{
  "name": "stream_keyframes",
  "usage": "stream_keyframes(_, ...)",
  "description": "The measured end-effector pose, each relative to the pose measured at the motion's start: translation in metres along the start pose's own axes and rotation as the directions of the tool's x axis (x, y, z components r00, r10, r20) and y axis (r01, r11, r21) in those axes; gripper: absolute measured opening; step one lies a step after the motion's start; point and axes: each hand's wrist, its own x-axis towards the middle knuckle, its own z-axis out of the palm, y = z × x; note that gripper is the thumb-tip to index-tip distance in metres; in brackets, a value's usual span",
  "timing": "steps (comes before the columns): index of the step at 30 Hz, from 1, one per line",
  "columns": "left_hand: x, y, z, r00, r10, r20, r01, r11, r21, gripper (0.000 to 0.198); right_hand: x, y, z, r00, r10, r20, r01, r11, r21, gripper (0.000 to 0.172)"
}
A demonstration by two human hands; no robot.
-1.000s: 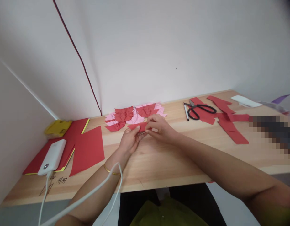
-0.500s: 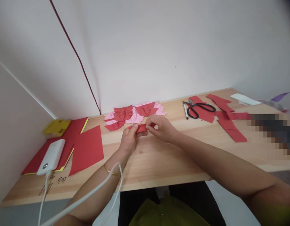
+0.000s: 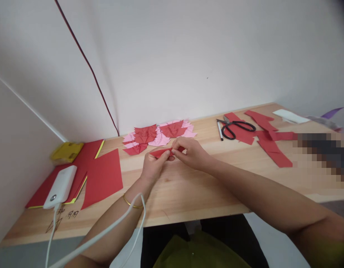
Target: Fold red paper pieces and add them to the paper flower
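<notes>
A small piece of folded red paper (image 3: 158, 152) is held above the wooden table (image 3: 185, 197), between both hands. My left hand (image 3: 155, 163) grips it, with the thumb pressed on top near its middle. The fingertips of my right hand (image 3: 190, 152) pinch the same paper just right of that thumb. Part of the paper is covered by the fingers. Just beyond the hands lie several folded red paper pieces (image 3: 145, 134) and pink paper pieces (image 3: 160, 140) with pointed edges, overlapping by the wall.
Black-handled scissors (image 3: 238, 126), a white pen (image 3: 219, 130) and red paper scraps (image 3: 275, 153) lie at right. At left are red sheets (image 3: 106, 178), a white power bank (image 3: 61, 186) with a cable (image 3: 105, 230), and a yellow packet (image 3: 67, 152).
My left thumb has slid right along the folded paper, close to the right fingertips, baring more of the paper's left end. My right hand has barely moved.
</notes>
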Motion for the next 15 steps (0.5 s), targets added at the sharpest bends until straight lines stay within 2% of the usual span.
stream_keyframes(4,0.0003,0.0010,-0.0005,1.000,-0.018,-0.013,0.018,1.000,0.003,0.021,-0.0012,-0.0027,0.0009,0.999,0.038,0.015,-0.039,0.999,0.004,0.009)
stream_keyframes(8,0.0006,0.0019,-0.0005,0.999,-0.036,-0.021,0.036,0.999,-0.015,0.021,-0.0010,-0.0025,-0.0005,0.995,0.096,0.008,-0.096,0.995,0.029,0.001)
stream_keyframes(9,0.0007,0.0018,-0.0005,0.999,-0.038,-0.017,0.038,0.999,-0.019,0.021,-0.0006,-0.0019,-0.0012,0.995,0.102,0.020,-0.103,0.994,0.039,0.004)
stream_keyframes(15,0.0008,-0.0006,-0.0027,1.000,-0.025,-0.010,0.026,0.999,0.038,0.023,0.0006,0.0015,-0.0038,0.994,0.053,0.094,-0.058,0.997,0.055,0.010)
